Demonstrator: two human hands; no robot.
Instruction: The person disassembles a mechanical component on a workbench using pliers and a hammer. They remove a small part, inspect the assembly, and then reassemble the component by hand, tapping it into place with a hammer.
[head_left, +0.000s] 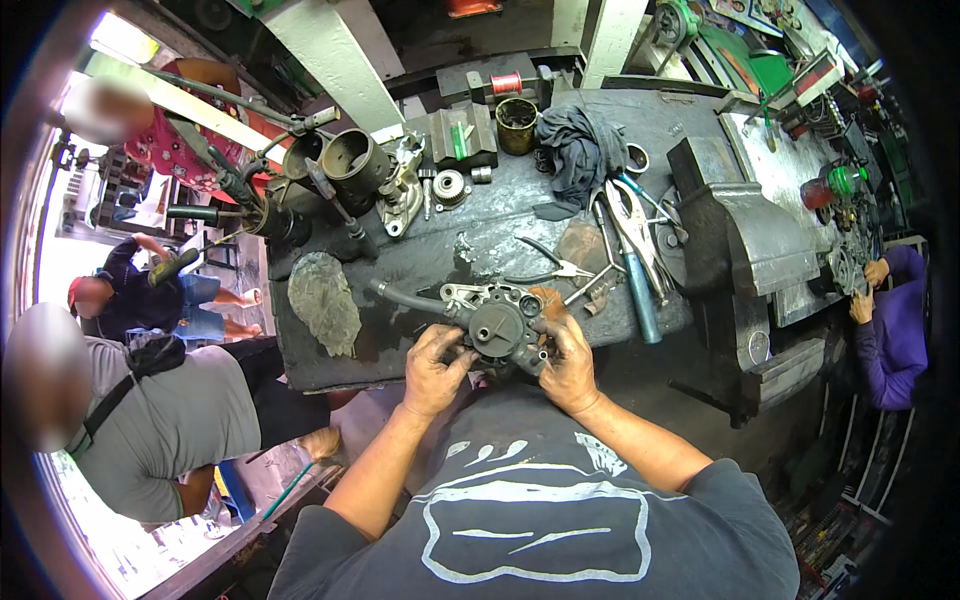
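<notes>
At the near edge of the workbench I hold a greasy round metal machine housing with a raised centre boss and lugs. My left hand has its fingers curled on the left side of it. On the opposite side my right hand grips the rim beside a short pipe stub. My fingertips under the part are hidden. A grey hose reaches from the left up to the housing. An orange-brown scrap shows behind it. Just beyond lie pliers and a T-shaped wrench.
A blue-handled tool lies right of the pliers, near a large bench vise. Farther back are a dark rag, a gear, a metal bracket and a can. People stand at left; a purple-sleeved person works at right.
</notes>
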